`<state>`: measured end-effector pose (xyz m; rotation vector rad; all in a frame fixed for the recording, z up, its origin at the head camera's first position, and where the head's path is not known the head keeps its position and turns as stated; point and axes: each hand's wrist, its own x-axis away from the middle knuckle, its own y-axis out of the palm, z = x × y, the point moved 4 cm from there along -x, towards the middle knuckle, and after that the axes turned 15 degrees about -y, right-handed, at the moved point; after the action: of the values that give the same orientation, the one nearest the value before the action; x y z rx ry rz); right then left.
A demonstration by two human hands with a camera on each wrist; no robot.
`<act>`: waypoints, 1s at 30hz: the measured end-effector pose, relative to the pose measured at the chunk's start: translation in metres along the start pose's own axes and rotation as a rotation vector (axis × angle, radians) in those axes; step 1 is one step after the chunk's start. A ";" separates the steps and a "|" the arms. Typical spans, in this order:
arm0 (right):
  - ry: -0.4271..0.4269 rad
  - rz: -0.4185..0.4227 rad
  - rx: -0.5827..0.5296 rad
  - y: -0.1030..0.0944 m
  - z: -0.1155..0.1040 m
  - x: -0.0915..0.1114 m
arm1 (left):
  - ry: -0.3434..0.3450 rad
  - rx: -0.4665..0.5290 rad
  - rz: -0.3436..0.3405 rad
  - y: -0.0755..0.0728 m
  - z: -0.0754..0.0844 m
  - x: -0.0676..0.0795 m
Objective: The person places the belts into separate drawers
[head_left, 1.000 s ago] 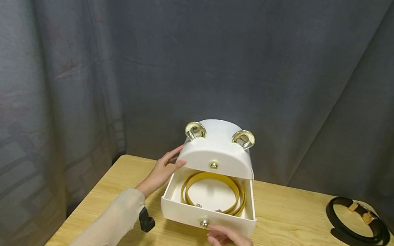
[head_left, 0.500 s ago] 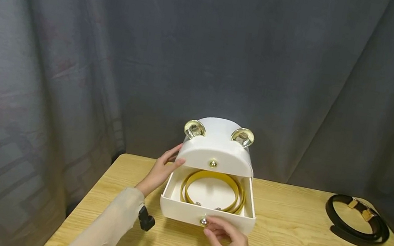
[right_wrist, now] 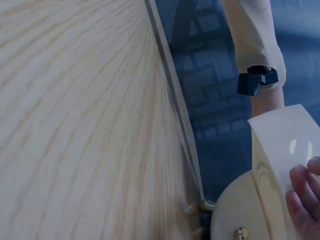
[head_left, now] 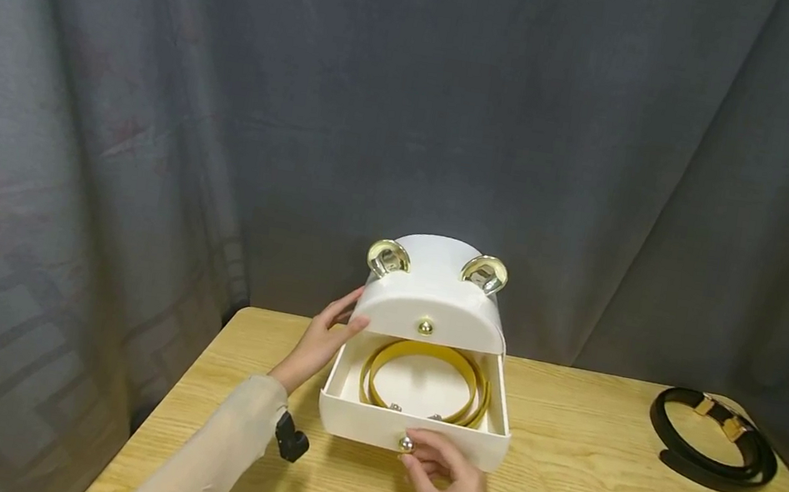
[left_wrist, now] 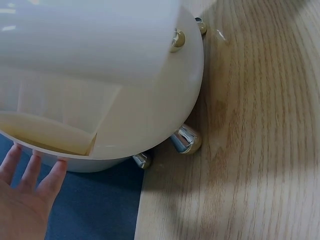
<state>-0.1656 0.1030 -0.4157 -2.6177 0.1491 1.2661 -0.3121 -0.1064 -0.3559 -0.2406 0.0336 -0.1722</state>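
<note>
A white drawer box (head_left: 431, 289) with two gold ears stands on the table. Its lower drawer (head_left: 343, 422) is pulled out, and a coiled yellow belt (head_left: 474, 379) lies in it. My left hand (head_left: 320, 345) rests on the box's left side, thumb towards the front edge; the left wrist view shows straight fingers (left_wrist: 48, 182) touching the box rim. At the drawer front, my right hand (head_left: 454, 490) pinches the round gold knob (head_left: 406, 443) between thumb and index finger. In the right wrist view the knob is hidden by the curled fingers (right_wrist: 305, 190).
To the right on the wooden table (head_left: 582, 474) lies a coiled black belt (head_left: 711, 471) with a gold buckle. A grey curtain (head_left: 495, 126) hangs behind and at the sides. Short metallic feet (left_wrist: 186, 139) show on the box in the left wrist view.
My right hand has moved slightly left and up, its fingertips coming from beside the knob onto it. The left hand, drawer and yellow belt look the same.
</note>
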 end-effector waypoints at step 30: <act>-0.070 -0.008 0.025 -0.001 0.001 -0.005 | -0.038 0.027 -0.009 -0.001 0.001 0.000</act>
<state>-0.1689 0.1043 -0.4126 -2.5465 0.1408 1.3428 -0.3126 -0.1073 -0.3542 -0.2169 -0.0075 -0.1768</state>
